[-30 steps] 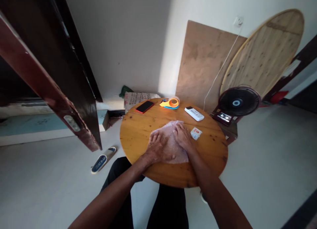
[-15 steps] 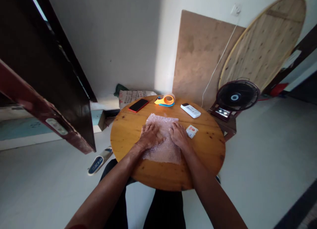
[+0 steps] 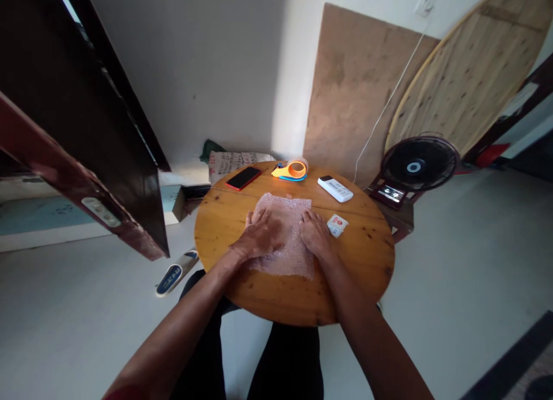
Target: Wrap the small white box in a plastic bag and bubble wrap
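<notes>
A sheet of bubble wrap [image 3: 290,261] lies flat on the round wooden table [image 3: 363,256]. On its left part rests my left hand [image 3: 261,236], palm down with the fingers spread. My right hand [image 3: 314,233] lies on the sheet's right edge, its fingers bent a little but apart, holding nothing. Just right of that hand is a small white-and-red packet [image 3: 337,225]. Behind the sheet are an orange and blue tape dispenser [image 3: 291,170], a red-edged phone [image 3: 243,178] at the left and a white device with a dark end [image 3: 336,189] at the right.
A fan [image 3: 413,167] stands on a low stand beyond the table's right side. Past the left side are an open door [image 3: 86,158] and a shoe [image 3: 169,279] on the floor. A brown board [image 3: 349,89] leans on the wall behind.
The view has shifted slightly. My left hand's fingers have moved a little on the bubble wrap; my right hand remains at its right edge.
</notes>
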A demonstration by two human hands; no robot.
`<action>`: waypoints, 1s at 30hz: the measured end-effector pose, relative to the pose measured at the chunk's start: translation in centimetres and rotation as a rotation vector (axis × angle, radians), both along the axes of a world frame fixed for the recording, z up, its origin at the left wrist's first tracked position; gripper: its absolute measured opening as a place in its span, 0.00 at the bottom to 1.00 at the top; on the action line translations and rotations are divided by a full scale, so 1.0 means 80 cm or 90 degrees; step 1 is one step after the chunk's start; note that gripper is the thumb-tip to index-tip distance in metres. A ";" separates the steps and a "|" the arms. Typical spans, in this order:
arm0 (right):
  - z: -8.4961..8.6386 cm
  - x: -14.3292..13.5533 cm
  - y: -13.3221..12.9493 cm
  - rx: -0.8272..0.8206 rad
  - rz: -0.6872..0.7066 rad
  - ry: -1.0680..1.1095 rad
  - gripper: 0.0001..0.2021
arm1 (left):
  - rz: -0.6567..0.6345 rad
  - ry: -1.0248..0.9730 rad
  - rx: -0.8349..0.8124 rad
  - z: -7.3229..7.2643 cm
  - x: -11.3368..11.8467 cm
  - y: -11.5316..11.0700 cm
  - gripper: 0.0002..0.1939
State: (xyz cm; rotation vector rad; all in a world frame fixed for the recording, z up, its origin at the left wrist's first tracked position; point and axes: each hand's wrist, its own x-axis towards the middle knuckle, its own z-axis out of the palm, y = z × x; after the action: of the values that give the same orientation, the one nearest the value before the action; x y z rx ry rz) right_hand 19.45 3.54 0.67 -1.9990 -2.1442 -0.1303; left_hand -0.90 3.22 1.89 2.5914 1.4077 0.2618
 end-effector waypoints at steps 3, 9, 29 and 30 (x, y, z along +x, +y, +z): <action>-0.001 -0.001 0.000 0.005 0.000 -0.002 0.19 | -0.089 -0.008 0.027 0.002 -0.011 -0.019 0.30; -0.007 0.001 0.003 0.019 0.005 0.006 0.19 | -0.117 -0.012 -0.064 -0.005 -0.033 -0.020 0.39; 0.038 0.033 -0.019 0.159 -0.108 0.096 0.25 | -0.149 -0.129 0.056 -0.015 -0.005 -0.078 0.27; 0.041 0.041 -0.022 0.145 -0.139 0.102 0.27 | -0.156 -0.133 0.052 -0.014 -0.005 -0.078 0.26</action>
State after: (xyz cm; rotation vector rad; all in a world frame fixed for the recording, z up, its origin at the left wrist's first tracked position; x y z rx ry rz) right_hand 22.76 1.81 3.97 -2.0285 -1.7278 -0.2290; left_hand -1.28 -3.04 0.77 2.6749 1.0205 0.5447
